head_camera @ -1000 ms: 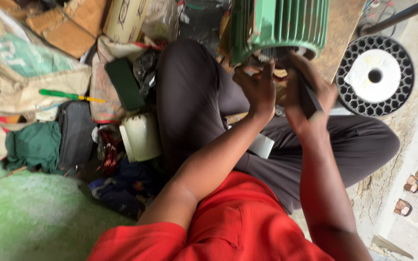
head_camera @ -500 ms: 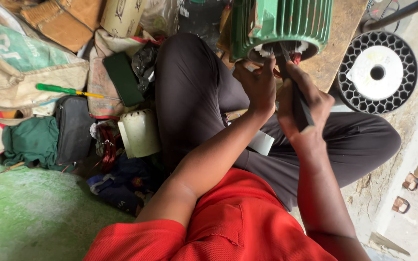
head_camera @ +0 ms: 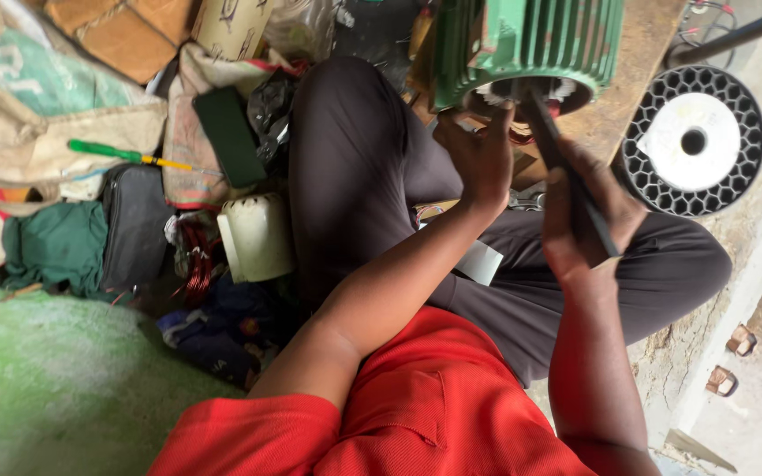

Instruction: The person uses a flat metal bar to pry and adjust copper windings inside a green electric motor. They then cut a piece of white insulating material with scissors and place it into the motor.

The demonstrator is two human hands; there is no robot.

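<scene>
A green, ribbed metal motor housing [head_camera: 531,44] stands at the top of the view, its open end turned down toward the person, with pale windings showing inside the rim. The left hand [head_camera: 480,159] is just below that open end, fingers spread and raised, their tips touching the rim; it grips nothing. The right hand [head_camera: 586,211], below the housing and to the right, is closed around a long, flat, dark metal tool [head_camera: 566,172], whose upper end reaches into the housing's opening. Right of the housing lies a round black fan cover with a honeycomb grille and a white centre disc [head_camera: 694,141]. Far left of the housing, a green-handled screwdriver [head_camera: 125,156] rests on sacks, and a cream plastic cap [head_camera: 256,236] sits below-left beside copper wire coils [head_camera: 196,260].
</scene>
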